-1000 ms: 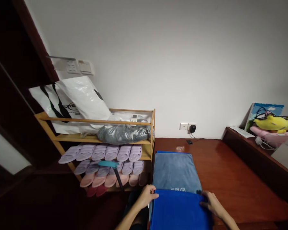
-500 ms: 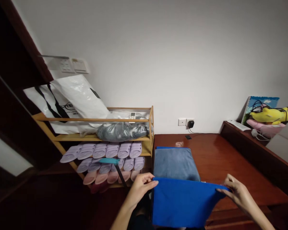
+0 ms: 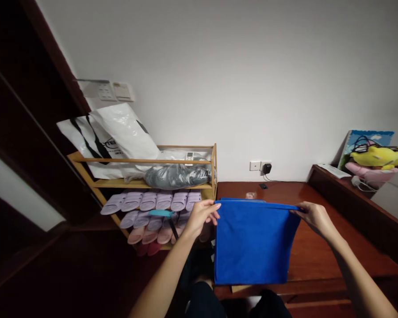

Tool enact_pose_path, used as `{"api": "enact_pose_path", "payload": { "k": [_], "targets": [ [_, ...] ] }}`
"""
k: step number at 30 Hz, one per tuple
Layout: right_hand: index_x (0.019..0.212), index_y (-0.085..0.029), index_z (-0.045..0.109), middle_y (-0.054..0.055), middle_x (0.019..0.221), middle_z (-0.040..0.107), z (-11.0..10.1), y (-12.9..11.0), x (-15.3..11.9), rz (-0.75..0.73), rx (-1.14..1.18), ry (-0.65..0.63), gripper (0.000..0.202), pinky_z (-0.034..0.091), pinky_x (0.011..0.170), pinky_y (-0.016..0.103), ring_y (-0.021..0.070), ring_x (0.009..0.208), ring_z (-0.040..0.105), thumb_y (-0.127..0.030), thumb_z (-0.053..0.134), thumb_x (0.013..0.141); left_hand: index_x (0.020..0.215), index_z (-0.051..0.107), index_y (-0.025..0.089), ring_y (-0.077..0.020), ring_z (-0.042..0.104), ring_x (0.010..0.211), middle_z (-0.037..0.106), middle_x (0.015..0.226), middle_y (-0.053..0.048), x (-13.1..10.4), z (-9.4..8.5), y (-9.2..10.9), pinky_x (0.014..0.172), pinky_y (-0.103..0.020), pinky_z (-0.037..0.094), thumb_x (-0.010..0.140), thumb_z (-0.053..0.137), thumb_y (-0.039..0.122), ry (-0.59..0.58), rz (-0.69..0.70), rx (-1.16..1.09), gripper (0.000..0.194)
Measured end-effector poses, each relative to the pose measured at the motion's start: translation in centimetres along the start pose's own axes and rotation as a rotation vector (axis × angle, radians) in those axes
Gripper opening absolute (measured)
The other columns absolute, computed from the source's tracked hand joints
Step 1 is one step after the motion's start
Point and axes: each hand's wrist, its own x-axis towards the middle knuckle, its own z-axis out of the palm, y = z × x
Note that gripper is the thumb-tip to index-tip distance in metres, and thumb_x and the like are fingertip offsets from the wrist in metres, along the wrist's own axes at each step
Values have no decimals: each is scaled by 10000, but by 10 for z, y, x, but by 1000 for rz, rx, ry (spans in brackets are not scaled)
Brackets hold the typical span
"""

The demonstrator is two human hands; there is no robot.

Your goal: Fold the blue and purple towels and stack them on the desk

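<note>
Head view: left hand (image 3: 199,217) and right hand (image 3: 316,217) pinch a blue cloth (image 3: 254,247).

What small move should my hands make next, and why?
I'd probably lower the far edge of the blue cloth: your left hand and right hand pinch its two far corners, and a strip of cloth shows just beyond that edge, above the wooden surface.

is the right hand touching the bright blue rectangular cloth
Touching: the head view shows the right hand pinching the upper right corner of the bright blue rectangular cloth between thumb and fingers.
</note>
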Motion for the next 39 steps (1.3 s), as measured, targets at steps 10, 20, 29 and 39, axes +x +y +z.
{"api": "enact_pose_path", "payload": {
  "k": [10, 20, 29, 39],
  "targets": [
    [944, -252, 693, 47, 973, 690, 43, 2, 68, 90, -84, -110, 266, 428, 720, 275, 213, 911, 612, -402, 516, 812, 788, 497, 154, -140, 640, 468, 712, 751, -114, 76, -6, -31, 364, -161, 246, 705, 734, 378, 49, -182, 67, 336],
    [993, -240, 688, 129, 962, 690, 105, 7, 101, 341, -107, -121, 305, 458, 730, 358, 285, 928, 632, -407, 517, 804, 1069, 565, 139, -119, 625, 695, 649, 905, -30, 135, -3, -76, 619, -283, 534, 911, 504, 389, 57, -304, 248, 302],
    [1428, -194, 287, 108, 1406, 445, 229, -12, 37, 221, 18, -241, 637, 349, 1024, 390, 224, 1296, 403, -493, 358, 870, 1426, 279, 188, -215, 236, 1380, 278, 1500, -121, 106, 36, -162, 1119, -415, 203, 856, 492, 283, 11, -23, 627, 615],
    [1443, -313, 199, 27, 1546, 144, 287, 8, 1, 312, -165, -212, 684, 225, 1061, 561, 266, 1416, 49, -646, 212, 845, 1458, 167, 312, -257, 54, 1413, 90, 1545, 8, 81, 32, -235, 1117, -565, 110, 904, 305, 442, -56, 145, 1349, 585]
  ]
}}
